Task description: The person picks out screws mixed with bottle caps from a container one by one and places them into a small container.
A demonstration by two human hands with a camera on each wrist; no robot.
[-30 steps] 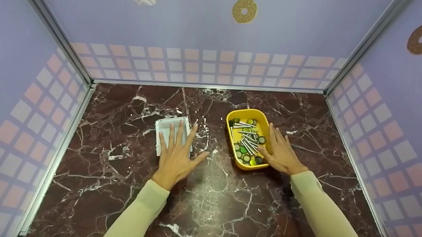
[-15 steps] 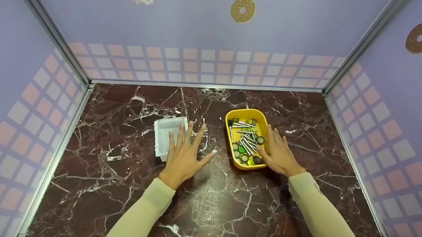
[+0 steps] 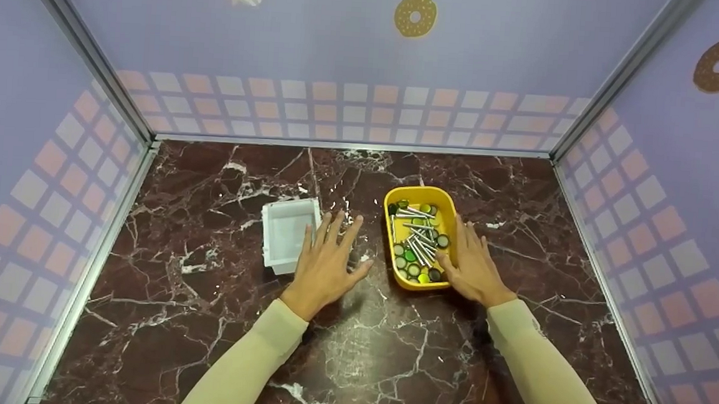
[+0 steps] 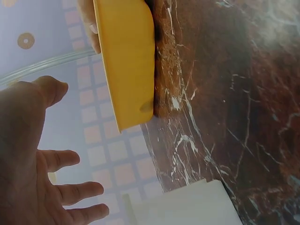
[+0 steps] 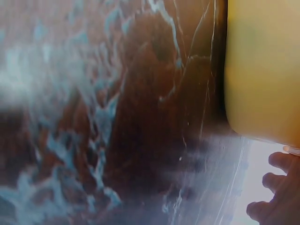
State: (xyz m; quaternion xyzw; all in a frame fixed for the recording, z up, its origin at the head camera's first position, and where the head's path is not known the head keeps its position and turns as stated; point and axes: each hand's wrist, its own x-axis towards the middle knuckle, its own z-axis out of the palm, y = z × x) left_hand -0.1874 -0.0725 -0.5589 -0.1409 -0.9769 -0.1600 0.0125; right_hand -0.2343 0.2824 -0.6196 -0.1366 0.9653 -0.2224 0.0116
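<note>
My left hand (image 3: 324, 268) lies palm down with fingers spread beside the right side of a white rectangular bin (image 3: 273, 265); its fingertips overlap that rim in the head view, and I cannot tell if they touch it. Nothing is between its fingers in the left wrist view. My right hand (image 3: 473, 268) holds the right rim of a yellow bin (image 3: 420, 285), thumb over the inner side and fingers along the outside. Thin silver rods (image 3: 420, 246) and round bottle-cap-like discs (image 3: 413, 270), green, yellow and dark, lie in the yellow bin.
Both bins stand on a dark red marbled tabletop (image 3: 350, 351), with a gap between them. Purple patterned panels (image 3: 344, 51) enclose the back and both sides, joined by metal corner posts (image 3: 623, 74).
My left hand has moved right from over the white bin to its right side, uncovering the inside. The yellow bin's near end has shifted slightly left together with my right hand.
</note>
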